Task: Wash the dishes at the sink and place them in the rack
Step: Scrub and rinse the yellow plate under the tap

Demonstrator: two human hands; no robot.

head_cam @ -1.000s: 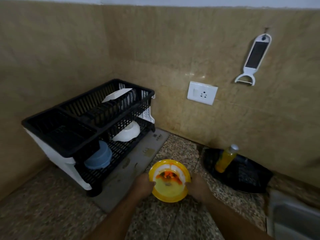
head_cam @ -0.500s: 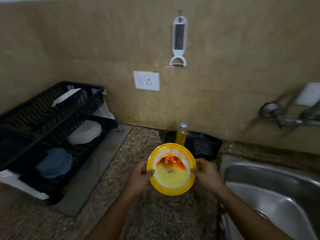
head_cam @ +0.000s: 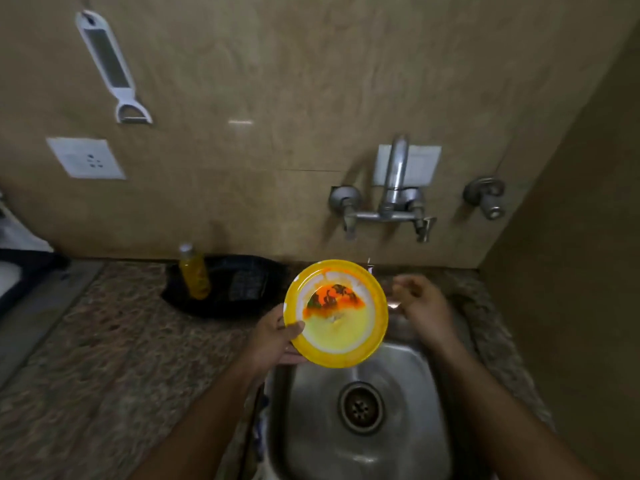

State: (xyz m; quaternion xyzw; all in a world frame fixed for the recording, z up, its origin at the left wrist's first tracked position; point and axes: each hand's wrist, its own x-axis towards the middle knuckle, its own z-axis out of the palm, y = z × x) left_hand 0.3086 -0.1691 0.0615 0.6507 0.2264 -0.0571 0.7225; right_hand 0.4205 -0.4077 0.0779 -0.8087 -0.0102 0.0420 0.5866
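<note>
**Plate held over the sink, one hand free**

Beige tiled wall backed a speckled stone counter point(head_cam: 114, 344) with a steel sink point(head_cam: 408, 393) set into it. From the head view, the yellow plate point(head_cam: 346, 337) hung tilted above the sink's back-left corner, its soiled face with orange and dark residue turned toward the camera. The left hand point(head_cam: 273, 341) gripped the plate at its lower-left rim: the thumb lay curled over the front of the rim and the fingers were tucked behind, partly hidden by the plate. The right hand point(head_cam: 422, 306) was just right of the plate and apart from it, blurred, fingers loosely curled and holding nothing, above the sink's back edge. The rest of the plate's rim was free of contact.

Below the plate, the sink basin lay open, with the drain point(head_cam: 361, 408) near its middle. The wall tap point(head_cam: 388, 206) stood above and behind the plate. Left of the plate, on the counter, a yellow bottle point(head_cam: 194, 273) stood at the edge of a black tray point(head_cam: 242, 289). A white peeler point(head_cam: 110, 69) and a socket point(head_cam: 85, 157) were on the wall, well left of the sink.
</note>
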